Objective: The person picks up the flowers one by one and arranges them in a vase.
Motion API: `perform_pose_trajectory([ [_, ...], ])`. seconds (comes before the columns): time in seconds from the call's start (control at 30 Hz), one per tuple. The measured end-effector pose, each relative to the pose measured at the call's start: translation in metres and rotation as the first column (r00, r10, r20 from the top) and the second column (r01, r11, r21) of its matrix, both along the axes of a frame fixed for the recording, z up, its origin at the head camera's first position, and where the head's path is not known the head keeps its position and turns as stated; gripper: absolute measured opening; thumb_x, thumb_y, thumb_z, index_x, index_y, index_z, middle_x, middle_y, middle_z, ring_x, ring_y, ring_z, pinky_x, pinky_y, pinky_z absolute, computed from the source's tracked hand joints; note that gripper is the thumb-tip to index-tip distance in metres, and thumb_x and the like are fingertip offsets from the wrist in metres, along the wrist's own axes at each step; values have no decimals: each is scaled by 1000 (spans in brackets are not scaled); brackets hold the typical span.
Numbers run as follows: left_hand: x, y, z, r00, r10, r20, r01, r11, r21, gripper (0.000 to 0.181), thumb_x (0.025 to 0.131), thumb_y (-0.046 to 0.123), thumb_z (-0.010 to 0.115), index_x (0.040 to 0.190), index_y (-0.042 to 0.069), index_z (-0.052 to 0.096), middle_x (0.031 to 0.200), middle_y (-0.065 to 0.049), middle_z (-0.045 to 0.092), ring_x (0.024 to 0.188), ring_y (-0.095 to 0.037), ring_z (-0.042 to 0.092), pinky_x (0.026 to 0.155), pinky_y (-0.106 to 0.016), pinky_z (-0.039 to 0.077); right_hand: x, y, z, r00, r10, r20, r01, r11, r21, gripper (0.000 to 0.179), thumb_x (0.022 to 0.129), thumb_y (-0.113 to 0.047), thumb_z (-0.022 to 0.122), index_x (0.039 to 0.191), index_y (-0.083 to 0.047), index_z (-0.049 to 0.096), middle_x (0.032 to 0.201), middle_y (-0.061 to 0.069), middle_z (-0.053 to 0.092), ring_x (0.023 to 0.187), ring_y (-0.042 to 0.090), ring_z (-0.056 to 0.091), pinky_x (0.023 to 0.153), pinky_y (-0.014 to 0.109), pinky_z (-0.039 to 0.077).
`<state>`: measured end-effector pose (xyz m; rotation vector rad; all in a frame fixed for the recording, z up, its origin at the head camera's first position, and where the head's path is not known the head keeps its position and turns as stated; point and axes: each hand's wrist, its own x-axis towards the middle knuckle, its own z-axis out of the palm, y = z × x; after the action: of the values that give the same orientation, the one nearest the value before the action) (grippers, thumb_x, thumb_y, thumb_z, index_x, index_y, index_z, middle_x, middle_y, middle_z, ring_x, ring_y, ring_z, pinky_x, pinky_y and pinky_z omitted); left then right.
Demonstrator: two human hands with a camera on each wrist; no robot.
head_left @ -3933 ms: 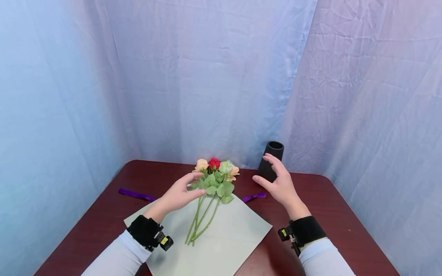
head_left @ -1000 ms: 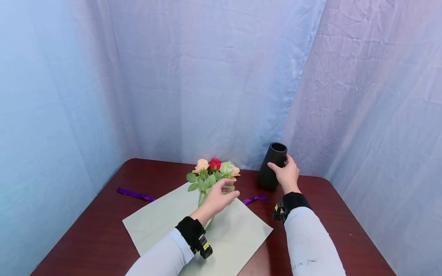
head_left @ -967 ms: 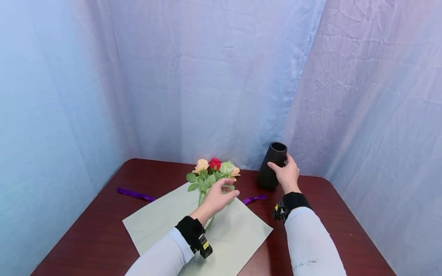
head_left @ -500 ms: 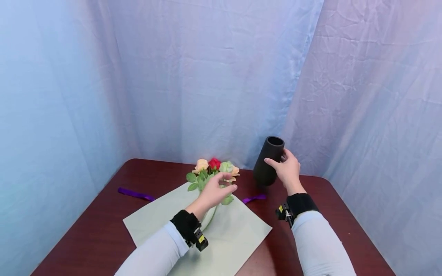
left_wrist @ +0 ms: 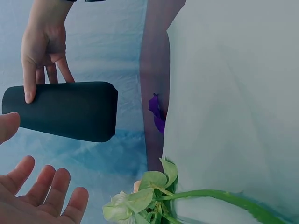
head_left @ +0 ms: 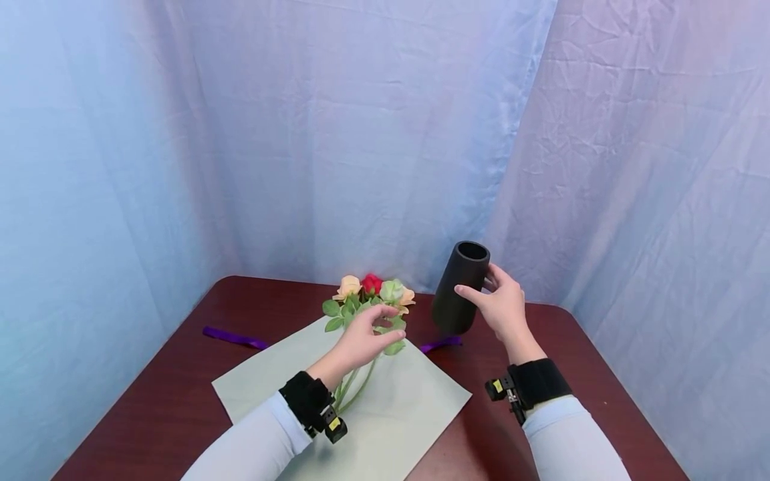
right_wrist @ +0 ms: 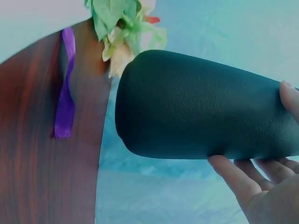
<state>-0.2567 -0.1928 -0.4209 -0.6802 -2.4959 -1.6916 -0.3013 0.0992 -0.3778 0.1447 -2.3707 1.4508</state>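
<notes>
A black vase (head_left: pixel 452 297), wider at its base, is held by my right hand (head_left: pixel 504 304), with the thumb on the near side and the fingers behind. It tilts slightly, and the right wrist view shows its base (right_wrist: pixel 128 105) raised off the table. My left hand (head_left: pixel 359 337) hovers with loosely bent fingers over the rose stems, holding nothing; its fingers (left_wrist: pixel 58 189) point toward the vase in the left wrist view. Several roses, a red one (head_left: pixel 371 284) among peach and pale green ones, lie with leafy stems (head_left: pixel 355 387) on pale wrapping paper (head_left: pixel 415 407).
A purple ribbon (head_left: pixel 234 338) runs beneath the paper, its other end (head_left: pixel 442 344) coming out on the right below the vase. Everything lies on a dark red-brown table (head_left: pixel 162 387) with rounded back corners. Blue-lilac curtains (head_left: pixel 373 147) hang close behind it.
My right hand has taken hold of the vase, lifted it and brought it left toward the flowers. My left hand went right over the stems, then drifted slightly back left.
</notes>
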Motion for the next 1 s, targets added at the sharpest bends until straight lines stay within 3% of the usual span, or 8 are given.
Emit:
perform_pose_trajectory([
  [0.2, 10, -8, -2, 1000, -18, 25, 18, 1000, -15, 45, 97, 26, 73, 135, 7, 59, 135, -8, 59, 122, -31, 58, 100, -48, 48, 18, -3, -5, 999, 35, -1, -35, 999, -17, 85, 81, -44, 87, 153, -23, 48, 146, 9, 56, 129, 33, 57, 95, 53, 53],
  [0.47, 20, -16, -6, 999, -44, 13, 44, 998, -40, 46, 95, 28, 74, 134, 7, 60, 133, -10, 59, 124, -36, 57, 104, -57, 43, 34, 0, -22, 1000, 11, -1, -11, 1000, 19, 85, 81, -46, 86, 153, -23, 48, 143, 10, 58, 127, 32, 59, 95, 54, 52],
  [0.73, 26, -26, -19, 998, -65, -6, 64, 994, -84, 45, 96, 30, 73, 134, 8, 60, 132, -8, 60, 122, -33, 57, 102, -58, 44, 51, 3, -35, 1000, -20, -18, 20, 1000, 17, 83, 80, -44, 87, 152, -24, 50, 140, 7, 61, 129, 28, 57, 98, 57, 49],
  [1.0, 31, -33, -32, 998, -43, -44, 38, 994, -106, 42, 96, 30, 73, 130, 9, 62, 127, -4, 62, 118, -28, 58, 98, -54, 47, 59, -2, -49, 999, -33, 1, 33, 999, 9, 83, 79, -43, 88, 150, -22, 52, 137, 9, 63, 125, 28, 60, 98, 56, 49],
])
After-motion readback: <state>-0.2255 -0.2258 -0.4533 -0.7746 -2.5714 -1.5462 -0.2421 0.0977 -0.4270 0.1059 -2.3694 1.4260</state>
